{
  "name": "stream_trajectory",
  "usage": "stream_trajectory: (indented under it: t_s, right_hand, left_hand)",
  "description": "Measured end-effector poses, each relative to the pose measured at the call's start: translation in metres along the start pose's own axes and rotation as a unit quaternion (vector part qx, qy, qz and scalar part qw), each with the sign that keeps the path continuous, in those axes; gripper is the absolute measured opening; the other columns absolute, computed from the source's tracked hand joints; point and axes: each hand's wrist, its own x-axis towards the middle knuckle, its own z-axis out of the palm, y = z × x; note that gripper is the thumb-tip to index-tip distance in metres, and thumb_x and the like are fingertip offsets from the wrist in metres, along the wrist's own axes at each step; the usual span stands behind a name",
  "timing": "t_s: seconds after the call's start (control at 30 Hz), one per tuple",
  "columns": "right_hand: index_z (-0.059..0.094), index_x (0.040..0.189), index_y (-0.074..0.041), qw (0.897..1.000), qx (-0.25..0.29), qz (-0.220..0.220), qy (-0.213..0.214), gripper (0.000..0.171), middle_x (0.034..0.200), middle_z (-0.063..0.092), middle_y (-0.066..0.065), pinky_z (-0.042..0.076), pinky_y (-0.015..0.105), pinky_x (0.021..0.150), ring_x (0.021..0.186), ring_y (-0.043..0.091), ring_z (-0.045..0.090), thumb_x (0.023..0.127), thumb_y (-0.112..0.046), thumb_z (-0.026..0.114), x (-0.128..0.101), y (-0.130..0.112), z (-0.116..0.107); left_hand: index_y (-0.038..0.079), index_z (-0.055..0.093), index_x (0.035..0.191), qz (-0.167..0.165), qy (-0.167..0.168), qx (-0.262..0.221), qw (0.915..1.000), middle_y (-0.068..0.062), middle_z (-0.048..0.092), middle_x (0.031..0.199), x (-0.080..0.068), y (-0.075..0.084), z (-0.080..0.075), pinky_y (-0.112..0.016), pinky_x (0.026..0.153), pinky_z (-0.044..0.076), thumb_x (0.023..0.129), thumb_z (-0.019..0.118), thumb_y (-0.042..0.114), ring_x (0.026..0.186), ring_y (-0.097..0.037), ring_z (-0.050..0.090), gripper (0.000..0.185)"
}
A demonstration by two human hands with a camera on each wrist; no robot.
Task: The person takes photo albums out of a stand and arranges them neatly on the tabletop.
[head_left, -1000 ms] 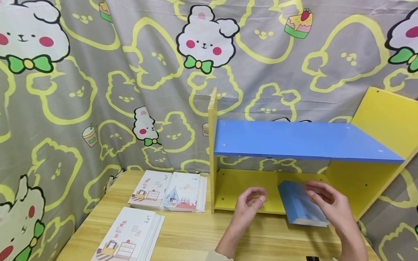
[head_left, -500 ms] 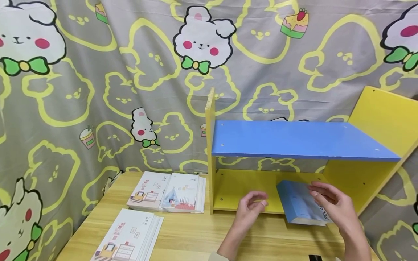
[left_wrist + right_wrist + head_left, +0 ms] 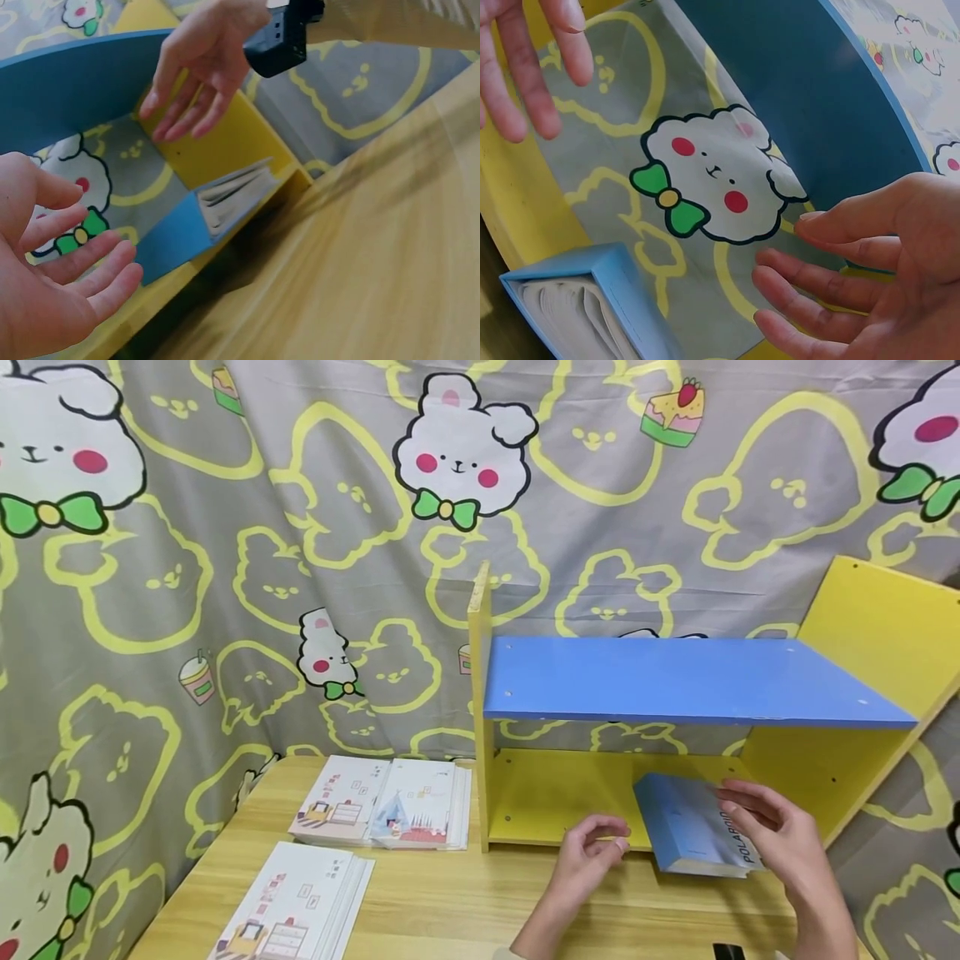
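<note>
Blue book (image 3: 690, 827) leaning on the lower shelf (image 3: 555, 793), both hands empty with fingers loose: left hand (image 3: 592, 852) beside it, right hand (image 3: 772, 831) just off its cover. Booklets (image 3: 382, 802) left on the bench (image 3: 450, 902).

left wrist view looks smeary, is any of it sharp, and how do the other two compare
Left wrist view: the wooden table is streaked with motion blur, while the blue book and left hand stay fairly clear. Head view: evenly lit and sharp, with a soft shadow under the book. Right wrist view: close, mostly crisp.
</note>
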Motion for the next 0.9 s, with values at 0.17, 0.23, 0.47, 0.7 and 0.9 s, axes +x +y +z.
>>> stream_trajectory:
  t_s: [0.17,0.23,0.47,0.7,0.9]
  right_hand:
    - [0.063,0.135,-0.013,1.0,-0.022,0.005,0.012,0.033,0.109,0.068,-0.028,0.053,0.01,0.08,0.098,-0.01,0.064,0.102,-0.013,0.065,-0.002,0.004,-0.003]
    - [0.063,0.134,-0.014,1.0,-0.022,0.008,0.013,0.032,0.109,0.068,-0.028,0.053,0.01,0.08,0.098,-0.01,0.064,0.102,-0.013,0.065,-0.002,0.005,-0.005]
    - [0.067,0.13,-0.019,0.999,-0.017,0.005,0.026,0.03,0.108,0.069,-0.026,0.052,0.009,0.079,0.096,-0.011,0.064,0.101,-0.011,0.067,-0.003,0.009,-0.009]
    - [0.068,0.128,-0.021,0.999,-0.033,0.006,0.036,0.029,0.106,0.069,-0.028,0.052,0.009,0.077,0.093,-0.012,0.063,0.101,-0.011,0.067,-0.004,0.013,-0.013]
    - [0.065,0.128,-0.023,0.998,-0.044,0.043,0.033,0.025,0.103,0.066,-0.031,0.054,0.012,0.075,0.091,-0.012,0.062,0.103,-0.019,0.065,-0.005,0.017,-0.018]
  left_hand:
    - [0.005,0.069,0.117,-0.031,0.0,-0.01,0.9995,-0.013,0.069,0.116,-0.003,-0.005,0.003,-0.029,0.086,0.059,0.093,0.068,0.002,0.099,-0.023,0.069,0.025]
    - [0.006,0.069,0.117,-0.043,-0.004,-0.015,0.9989,-0.015,0.069,0.116,-0.005,-0.006,0.003,-0.034,0.088,0.059,0.094,0.067,0.002,0.1,-0.026,0.069,0.023]
    - [0.004,0.07,0.116,-0.069,-0.011,-0.028,0.9972,-0.013,0.071,0.112,-0.005,-0.012,0.003,-0.045,0.091,0.059,0.098,0.064,0.003,0.104,-0.036,0.069,0.02]
    - [-0.001,0.069,0.119,-0.091,-0.003,-0.047,0.9948,-0.006,0.072,0.106,-0.006,-0.019,0.004,-0.047,0.091,0.059,0.097,0.065,0.006,0.101,-0.032,0.069,0.023]
    - [-0.006,0.066,0.122,-0.103,0.007,-0.065,0.9925,-0.014,0.072,0.109,-0.007,-0.023,0.006,-0.052,0.094,0.057,0.096,0.066,0.005,0.101,-0.034,0.07,0.028]
